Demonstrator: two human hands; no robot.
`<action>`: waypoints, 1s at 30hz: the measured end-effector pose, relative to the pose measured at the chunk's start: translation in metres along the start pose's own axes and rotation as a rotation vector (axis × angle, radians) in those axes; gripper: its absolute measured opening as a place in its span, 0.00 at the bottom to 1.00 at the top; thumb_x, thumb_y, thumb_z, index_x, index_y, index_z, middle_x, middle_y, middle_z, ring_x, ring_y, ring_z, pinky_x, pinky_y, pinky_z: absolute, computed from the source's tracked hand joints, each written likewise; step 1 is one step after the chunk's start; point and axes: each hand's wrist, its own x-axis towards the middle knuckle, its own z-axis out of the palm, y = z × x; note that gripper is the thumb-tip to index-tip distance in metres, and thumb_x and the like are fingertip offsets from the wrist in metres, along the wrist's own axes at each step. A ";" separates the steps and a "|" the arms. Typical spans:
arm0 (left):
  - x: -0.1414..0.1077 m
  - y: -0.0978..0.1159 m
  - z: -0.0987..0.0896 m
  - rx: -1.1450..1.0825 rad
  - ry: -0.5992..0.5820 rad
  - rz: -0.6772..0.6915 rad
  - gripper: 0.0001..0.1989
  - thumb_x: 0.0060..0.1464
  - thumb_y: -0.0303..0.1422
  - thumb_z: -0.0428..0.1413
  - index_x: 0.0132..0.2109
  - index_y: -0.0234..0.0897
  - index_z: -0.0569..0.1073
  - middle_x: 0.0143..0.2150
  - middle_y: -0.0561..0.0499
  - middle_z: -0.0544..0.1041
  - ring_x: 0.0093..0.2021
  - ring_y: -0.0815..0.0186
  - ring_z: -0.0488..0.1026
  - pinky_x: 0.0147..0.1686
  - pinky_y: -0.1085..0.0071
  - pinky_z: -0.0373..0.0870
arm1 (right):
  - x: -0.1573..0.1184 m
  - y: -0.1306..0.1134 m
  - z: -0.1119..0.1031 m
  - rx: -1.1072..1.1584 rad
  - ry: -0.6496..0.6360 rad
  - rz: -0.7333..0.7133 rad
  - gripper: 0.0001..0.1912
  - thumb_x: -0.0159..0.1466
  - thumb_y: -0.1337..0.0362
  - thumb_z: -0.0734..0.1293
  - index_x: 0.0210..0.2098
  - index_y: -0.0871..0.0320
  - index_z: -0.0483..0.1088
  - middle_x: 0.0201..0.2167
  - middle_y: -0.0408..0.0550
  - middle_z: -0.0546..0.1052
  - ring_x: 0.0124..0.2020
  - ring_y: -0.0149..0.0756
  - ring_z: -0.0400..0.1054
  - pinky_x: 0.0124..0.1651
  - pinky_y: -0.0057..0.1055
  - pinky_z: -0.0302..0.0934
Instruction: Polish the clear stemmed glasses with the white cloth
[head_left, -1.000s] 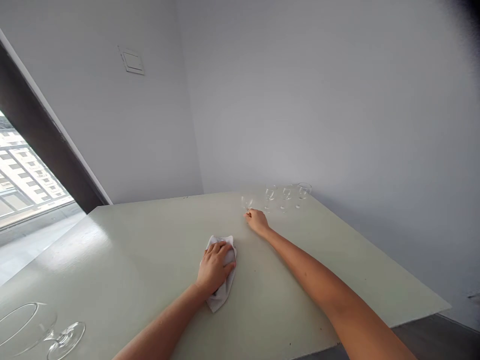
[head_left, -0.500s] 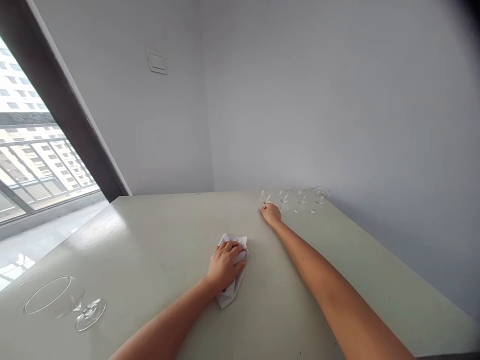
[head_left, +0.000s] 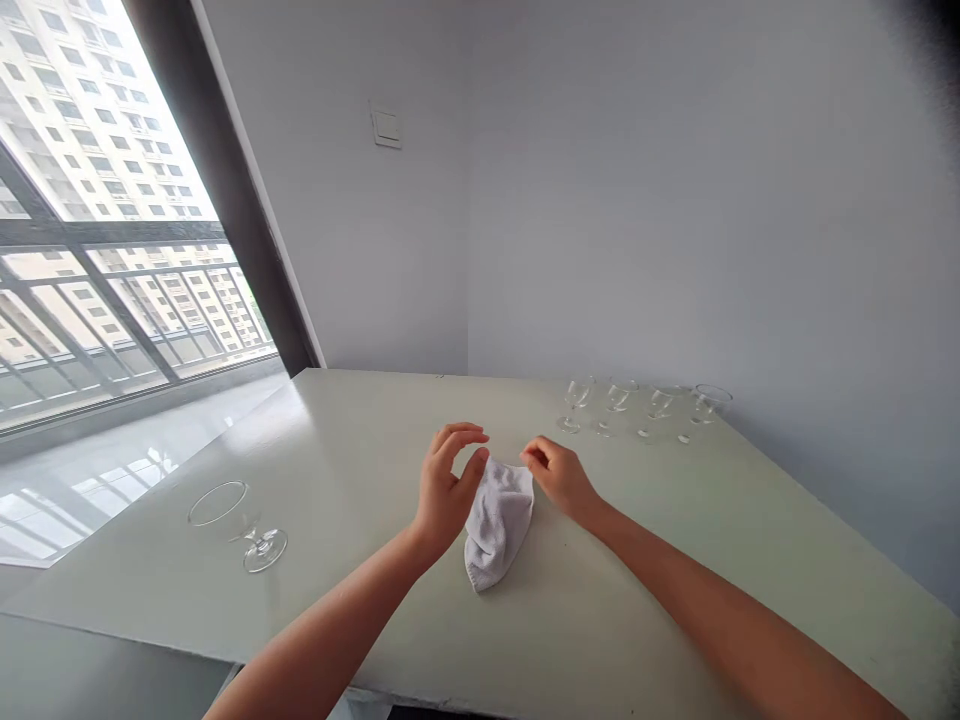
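A crumpled white cloth [head_left: 499,530] lies on the table [head_left: 360,620] in front of me. My left hand [head_left: 448,485] is raised at the cloth's left upper edge, thumb and fingers curved apart with nothing between them. Beside the cloth's right upper corner is my right hand [head_left: 561,478], its fingers curled in; nothing shows in them. Beyond it, several clear stemmed glasses stand in a row, the leftmost glass [head_left: 576,392] nearest to the right hand. Another stemmed glass [head_left: 262,550] lies on its side at the left.
Grey walls [head_left: 675,200] meet in a corner behind the table. A light switch [head_left: 387,128] is on the left wall. On the far left is a window with a railing [head_left: 180,300]. The table's front edge [head_left: 435,702] shows below.
My left hand has lifted off the cloth. The right hand has come back from the leftmost standing glass toward the cloth. The view has shifted left.
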 end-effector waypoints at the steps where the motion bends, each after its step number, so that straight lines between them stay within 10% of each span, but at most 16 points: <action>1: -0.003 0.009 -0.012 -0.008 0.053 0.025 0.07 0.56 0.32 0.47 0.39 0.40 0.68 0.44 0.47 0.70 0.46 0.63 0.67 0.45 0.63 0.65 | -0.006 -0.017 0.005 -0.035 -0.064 -0.083 0.12 0.62 0.58 0.55 0.29 0.56 0.65 0.23 0.42 0.69 0.25 0.30 0.62 0.30 0.26 0.54; 6: -0.045 0.011 -0.070 0.295 0.745 0.212 0.09 0.50 0.35 0.52 0.39 0.41 0.63 0.37 0.49 0.67 0.40 0.61 0.68 0.40 0.59 0.66 | -0.033 -0.071 0.043 -0.409 -0.270 -0.360 0.18 0.61 0.50 0.58 0.34 0.58 0.68 0.34 0.51 0.71 0.29 0.37 0.64 0.28 0.30 0.55; 10: -0.078 -0.017 -0.111 0.477 1.259 0.001 0.19 0.46 0.42 0.53 0.44 0.41 0.59 0.43 0.48 0.64 0.42 0.61 0.67 0.43 0.57 0.65 | -0.039 -0.071 0.061 -0.567 -0.326 -0.468 0.12 0.57 0.58 0.64 0.35 0.60 0.69 0.38 0.56 0.71 0.38 0.46 0.64 0.32 0.36 0.57; 14: -0.106 -0.049 -0.152 0.331 1.118 -0.410 0.28 0.46 0.39 0.54 0.54 0.42 0.57 0.55 0.46 0.60 0.53 0.59 0.62 0.52 0.58 0.60 | -0.032 -0.048 0.047 -0.457 -0.433 -0.593 0.13 0.54 0.78 0.57 0.29 0.57 0.68 0.33 0.49 0.73 0.36 0.39 0.63 0.36 0.35 0.55; 19: -0.120 -0.092 -0.180 0.193 0.709 -0.794 0.41 0.41 0.42 0.59 0.61 0.41 0.51 0.57 0.43 0.63 0.56 0.55 0.60 0.54 0.57 0.57 | -0.026 -0.030 0.018 -0.299 -0.357 -0.488 0.16 0.53 0.79 0.54 0.26 0.55 0.67 0.28 0.44 0.72 0.34 0.35 0.62 0.38 0.33 0.55; 26: -0.106 -0.108 -0.177 0.323 0.554 -0.835 0.36 0.43 0.46 0.55 0.58 0.37 0.57 0.46 0.44 0.73 0.47 0.56 0.69 0.50 0.57 0.60 | -0.035 -0.044 0.038 -0.399 -0.252 -0.544 0.15 0.57 0.62 0.64 0.44 0.58 0.67 0.38 0.53 0.70 0.40 0.43 0.61 0.42 0.39 0.55; 30: -0.102 -0.105 -0.174 0.325 0.561 -0.861 0.25 0.45 0.46 0.53 0.49 0.38 0.68 0.39 0.47 0.75 0.39 0.59 0.72 0.43 0.58 0.65 | -0.029 -0.038 0.058 -0.347 -0.266 -0.416 0.09 0.57 0.71 0.59 0.32 0.59 0.70 0.33 0.53 0.71 0.38 0.44 0.63 0.39 0.39 0.55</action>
